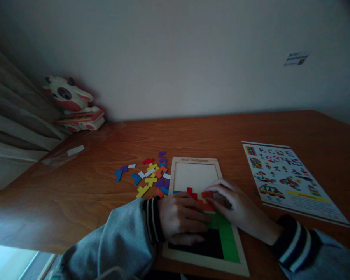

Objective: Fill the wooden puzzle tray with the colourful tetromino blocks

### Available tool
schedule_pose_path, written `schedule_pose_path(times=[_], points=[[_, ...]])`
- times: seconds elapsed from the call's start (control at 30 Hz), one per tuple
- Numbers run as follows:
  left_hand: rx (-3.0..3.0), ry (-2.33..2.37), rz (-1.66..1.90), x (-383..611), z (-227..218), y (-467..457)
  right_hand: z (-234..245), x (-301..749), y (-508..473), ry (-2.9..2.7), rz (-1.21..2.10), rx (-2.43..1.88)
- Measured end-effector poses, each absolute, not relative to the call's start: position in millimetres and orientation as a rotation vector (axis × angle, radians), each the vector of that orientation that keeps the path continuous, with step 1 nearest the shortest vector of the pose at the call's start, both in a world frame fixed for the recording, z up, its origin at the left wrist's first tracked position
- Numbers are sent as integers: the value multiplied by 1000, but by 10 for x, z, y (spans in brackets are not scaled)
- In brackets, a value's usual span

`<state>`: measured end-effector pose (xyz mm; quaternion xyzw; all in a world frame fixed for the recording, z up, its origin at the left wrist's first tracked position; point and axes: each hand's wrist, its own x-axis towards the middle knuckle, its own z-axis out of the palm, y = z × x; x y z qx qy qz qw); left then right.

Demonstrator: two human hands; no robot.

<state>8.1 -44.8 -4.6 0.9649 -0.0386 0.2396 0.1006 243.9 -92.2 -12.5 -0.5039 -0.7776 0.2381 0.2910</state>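
Observation:
A wooden puzzle board with a raised rim lies before me, partly filled with coloured pieces. My left hand rests palm down across its left side, fingers stretched over the pieces and hiding some of them. Thumb and fingertips of my right hand close on an orange puzzle piece at the right inner edge. Just left of it sits a red piece. Green pieces and a black area fill the near part. The far part of the board shows a bare pale base.
Several loose puzzle pieces in yellow, blue, purple, red, orange and white lie left of the board. A printed pattern sheet lies on the right. A toy cow with a keyboard stands at the back left, beside a curtain.

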Motion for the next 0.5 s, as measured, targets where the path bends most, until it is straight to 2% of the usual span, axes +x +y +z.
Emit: schedule_pose_path(times=[0.5], points=[[2871,-113,666,73,-50,-452,-124,2428,-899,-2020,635,-1346]])
